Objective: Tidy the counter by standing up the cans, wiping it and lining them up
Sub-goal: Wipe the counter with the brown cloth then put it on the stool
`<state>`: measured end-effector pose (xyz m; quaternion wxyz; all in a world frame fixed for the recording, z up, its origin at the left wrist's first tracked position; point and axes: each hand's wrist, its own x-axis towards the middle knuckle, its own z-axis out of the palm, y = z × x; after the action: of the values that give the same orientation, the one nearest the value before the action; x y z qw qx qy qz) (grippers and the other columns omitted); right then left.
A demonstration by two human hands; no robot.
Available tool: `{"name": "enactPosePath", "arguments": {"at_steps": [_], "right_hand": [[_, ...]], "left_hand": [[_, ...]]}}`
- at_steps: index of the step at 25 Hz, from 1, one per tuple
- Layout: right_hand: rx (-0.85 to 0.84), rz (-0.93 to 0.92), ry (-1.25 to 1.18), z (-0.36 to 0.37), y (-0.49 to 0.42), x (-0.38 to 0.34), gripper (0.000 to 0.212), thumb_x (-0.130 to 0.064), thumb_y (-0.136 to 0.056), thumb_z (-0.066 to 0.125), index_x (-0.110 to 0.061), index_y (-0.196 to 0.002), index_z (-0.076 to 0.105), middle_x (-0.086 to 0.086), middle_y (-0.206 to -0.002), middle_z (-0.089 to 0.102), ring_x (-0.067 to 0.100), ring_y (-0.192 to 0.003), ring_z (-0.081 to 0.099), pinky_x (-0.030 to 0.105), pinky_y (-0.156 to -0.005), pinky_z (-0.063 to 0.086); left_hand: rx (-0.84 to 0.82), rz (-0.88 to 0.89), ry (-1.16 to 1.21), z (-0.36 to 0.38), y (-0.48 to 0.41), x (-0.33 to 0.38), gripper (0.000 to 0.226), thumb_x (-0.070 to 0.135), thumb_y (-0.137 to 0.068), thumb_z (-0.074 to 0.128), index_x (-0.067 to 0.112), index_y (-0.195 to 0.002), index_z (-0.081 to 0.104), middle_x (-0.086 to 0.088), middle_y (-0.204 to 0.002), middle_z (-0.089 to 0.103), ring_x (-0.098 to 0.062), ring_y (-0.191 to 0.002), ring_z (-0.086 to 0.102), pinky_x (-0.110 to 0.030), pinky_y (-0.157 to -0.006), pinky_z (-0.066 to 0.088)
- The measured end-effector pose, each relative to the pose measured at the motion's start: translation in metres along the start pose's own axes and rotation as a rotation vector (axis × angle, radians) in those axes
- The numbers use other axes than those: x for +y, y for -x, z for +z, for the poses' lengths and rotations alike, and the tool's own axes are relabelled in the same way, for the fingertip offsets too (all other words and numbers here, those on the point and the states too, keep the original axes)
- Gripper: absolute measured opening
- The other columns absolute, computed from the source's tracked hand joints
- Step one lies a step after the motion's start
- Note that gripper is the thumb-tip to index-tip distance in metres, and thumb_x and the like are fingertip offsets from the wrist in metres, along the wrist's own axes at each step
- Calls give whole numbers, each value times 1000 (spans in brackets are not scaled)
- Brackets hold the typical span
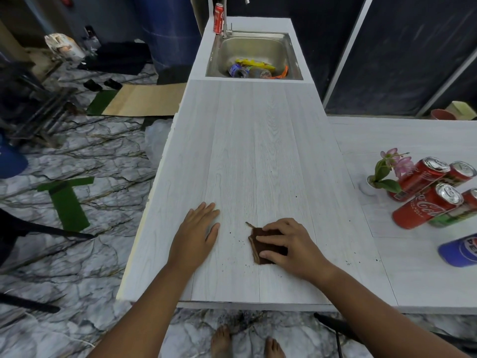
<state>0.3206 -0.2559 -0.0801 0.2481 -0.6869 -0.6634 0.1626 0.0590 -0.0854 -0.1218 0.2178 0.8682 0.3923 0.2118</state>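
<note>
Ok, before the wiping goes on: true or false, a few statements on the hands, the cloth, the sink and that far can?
1. The right hand presses a brown cloth onto the counter. True.
2. The left hand holds a can. False: it lies flat on the counter and holds nothing.
3. A red can stands beside the tap at the sink. True.
4. The sink is empty. False: bottles and wrappers lie in it.
5. Dark crumbs lie on the counter just left of the cloth. True.
</note>
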Motion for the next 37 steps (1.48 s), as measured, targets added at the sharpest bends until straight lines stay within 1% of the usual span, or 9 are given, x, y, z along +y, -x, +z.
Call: {"name": "enactPosePath", "arguments": {"at_steps": [3,6,10,13,16,22,27,33,37], "right_hand": [[23,-14,58,6,-3,1,41,-45,-89,82,-36,-129,78,-14,-130,66,16,-121,54,40,-106,40],[79,-17,21,11,-4,0,34,-38,-88,85,-32,-121,82,-12,-119,69,16,-111,56,44,-100,47],[144,-29,3,17,0,-1,28,-28,-85,89,-29,-113,85,-9,-109,69,19,-103,56,42,-90,53],[133,-51,-11,17,-1,-2,28,-22,-85,90,-24,-112,85,-6,-103,69,19,-94,60,40,-82,56],[120,-67,-26,16,-2,-5,25,-17,-86,89,-18,-111,85,-3,-100,69,19,-92,64,36,-78,58],[172,8,-132,-1,-13,0,25,-22,-91,83,-20,-116,83,-10,-98,62,9,-95,61,22,-85,52],[272,126,-70,-50,-69,43,24,-16,-91,83,-13,-115,84,-1,-98,64,20,-95,61,31,-90,52],[209,143,-51,-48,-95,76,24,-17,-93,81,-16,-117,83,-5,-99,64,17,-100,57,31,-93,50],[193,145,-83,-41,-88,82,25,-18,-93,82,-21,-118,83,-13,-98,63,7,-98,54,17,-90,42]], "left_hand": [[-7,-12,8,0,0,1,44,34,-112,53,22,-154,57,7,-166,46,-7,-160,29,-39,-134,20],[-7,-14,7,-1,1,1,44,34,-112,54,22,-154,57,7,-166,46,-7,-160,29,-39,-134,19],[1,-16,3,-1,0,1,43,33,-112,55,22,-153,58,7,-165,47,-8,-159,31,-38,-134,20],[11,-3,2,0,0,0,42,34,-111,55,22,-152,60,6,-164,49,-8,-158,33,-39,-134,21],[17,-1,-2,0,-1,-1,42,35,-111,55,23,-151,60,8,-164,49,-7,-158,33,-37,-134,20],[35,4,-3,3,-1,-4,43,41,-111,51,25,-150,61,9,-163,51,-5,-157,34,-38,-133,24],[43,6,-11,3,-4,-6,46,45,-108,51,25,-147,64,10,-160,53,-5,-156,37,-39,-132,27],[60,4,4,1,-5,-2,43,43,-106,57,24,-144,67,9,-156,57,-8,-153,42,-45,-128,36],[54,-1,-2,-1,-6,-1,43,42,-106,58,23,-143,68,9,-155,58,-10,-152,44,-46,-125,39]]}}
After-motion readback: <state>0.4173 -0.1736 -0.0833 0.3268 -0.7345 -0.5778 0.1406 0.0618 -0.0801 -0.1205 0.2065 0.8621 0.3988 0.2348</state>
